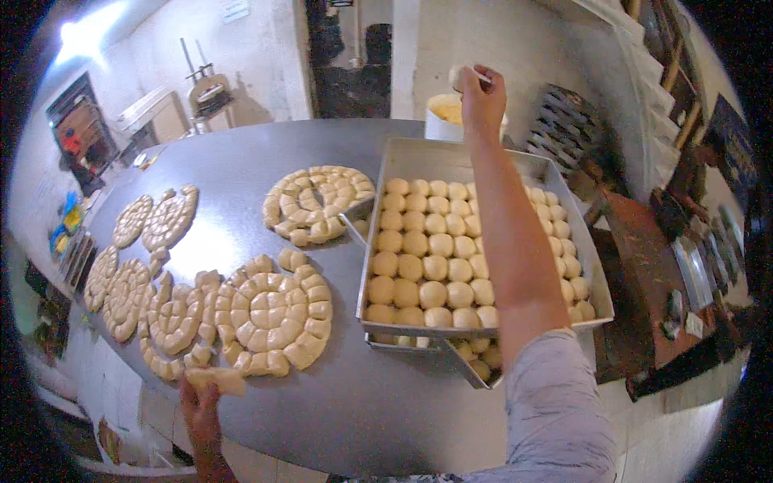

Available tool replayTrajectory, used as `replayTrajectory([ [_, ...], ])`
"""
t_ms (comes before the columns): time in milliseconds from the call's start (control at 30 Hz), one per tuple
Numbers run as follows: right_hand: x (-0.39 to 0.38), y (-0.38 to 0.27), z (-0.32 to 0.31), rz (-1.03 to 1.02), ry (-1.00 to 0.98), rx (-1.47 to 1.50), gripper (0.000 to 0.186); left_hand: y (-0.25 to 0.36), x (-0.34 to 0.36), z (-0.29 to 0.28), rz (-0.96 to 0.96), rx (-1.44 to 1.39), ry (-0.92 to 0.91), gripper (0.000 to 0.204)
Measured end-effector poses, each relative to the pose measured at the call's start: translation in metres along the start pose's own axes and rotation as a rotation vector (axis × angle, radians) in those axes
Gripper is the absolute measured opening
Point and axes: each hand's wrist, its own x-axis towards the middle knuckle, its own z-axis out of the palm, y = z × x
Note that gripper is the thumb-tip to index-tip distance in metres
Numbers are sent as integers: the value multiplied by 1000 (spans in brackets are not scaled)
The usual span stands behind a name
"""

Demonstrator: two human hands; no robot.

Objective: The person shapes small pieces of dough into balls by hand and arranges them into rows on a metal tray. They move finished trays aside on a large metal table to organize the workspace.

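My right hand [485,97] is raised at the far side, above a white bucket [439,129] with yellow stuff inside. Its fingers are closed on a small pale object [457,77] with a whitish end, too small to name. At the near left, my left hand [201,402] grips a flat, pale rectangular piece [225,381], beside the dough. Next to it lie coils of cut dough pieces [274,310] on the grey table [362,402]. Under my right forearm, a metal tray [427,328] holds rows of round dough balls [435,245].
Another dough coil [318,201] lies left of the tray, with a metal edge [354,228] poking out beside it. Further trays with dough balls [481,369] sit beneath the upper tray. A person [688,185] is at the right, near a brown table [644,258]. A doorway [350,64] stands behind.
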Motion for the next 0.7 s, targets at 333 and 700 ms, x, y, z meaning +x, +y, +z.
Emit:
replayTrajectory([
  [333,-62,-26,23,-163,-735,-396,31,21,-30,37,198,426,-337,17],
  [700,-420,-128,-149,648,-934,-295,41,-36,-24,63,-9,21,-600,11],
])
